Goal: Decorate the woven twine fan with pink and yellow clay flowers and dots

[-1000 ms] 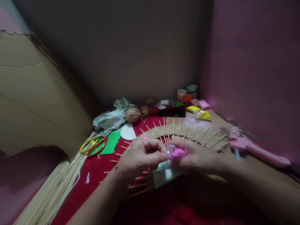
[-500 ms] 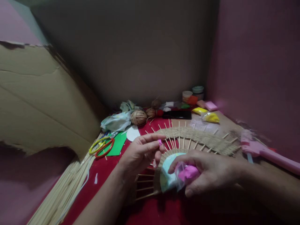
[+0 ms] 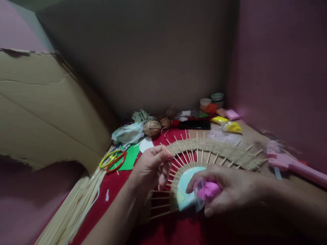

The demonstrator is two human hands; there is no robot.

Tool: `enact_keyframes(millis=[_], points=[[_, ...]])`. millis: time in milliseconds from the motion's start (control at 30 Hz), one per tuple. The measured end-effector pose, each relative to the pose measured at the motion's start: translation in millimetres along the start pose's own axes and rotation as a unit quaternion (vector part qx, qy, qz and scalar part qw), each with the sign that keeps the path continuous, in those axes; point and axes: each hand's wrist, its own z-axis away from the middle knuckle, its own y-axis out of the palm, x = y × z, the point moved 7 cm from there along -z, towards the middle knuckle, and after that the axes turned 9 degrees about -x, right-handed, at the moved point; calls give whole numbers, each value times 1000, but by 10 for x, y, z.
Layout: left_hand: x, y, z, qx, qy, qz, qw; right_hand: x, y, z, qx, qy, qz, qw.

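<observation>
Between the thumb and forefinger of my left hand is a small bit of pink clay, mostly covered by the fingertips. My right hand holds a clear plastic packet with a soft lump of pink clay in it. Below both hands lies a half-round woven fan, with thin sticks spreading from a pale blue patterned centre and an outer band of twine weave. The right hand hovers over that centre and hides its right part.
Scissors rest on green paper at the left, beside a bundle of thin sticks. Twine balls, a black phone and yellow clay packets lie behind. A pink glue gun is at the right.
My left thumb and forefinger have closed further over the small pink bit, so less of it shows. The right hand keeps its hold on the packet; the view has shifted slightly.
</observation>
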Motion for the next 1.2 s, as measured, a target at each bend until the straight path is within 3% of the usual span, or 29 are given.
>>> enact_keyframes(millis=[167, 400, 667, 867, 933, 1133, 1200], points=[[-80, 3, 4, -11, 39, 29, 999, 5, -1, -1, -11, 3, 29, 1000], [-140, -17, -13, -26, 12, 30, 999, 39, -17, 0, -27, 3, 88, 996], [-82, 67, 58, 33, -23, 32, 999, 7, 10, 14, -56, 9, 49, 997], [-200, -31, 56, -59, 43, -57, 996, 19, -76, 38, -35, 24, -21, 999], [-185, -28, 55, -67, 31, -87, 993, 33, -177, 44, -63, 24, -50, 996], [-162, 64, 64, -18, 34, -124, 991, 0, -418, 32, -186, 24, -93, 978], [-168, 59, 73, -26, 36, -150, 988, 7, -405, 33, -188, 20, -104, 976]])
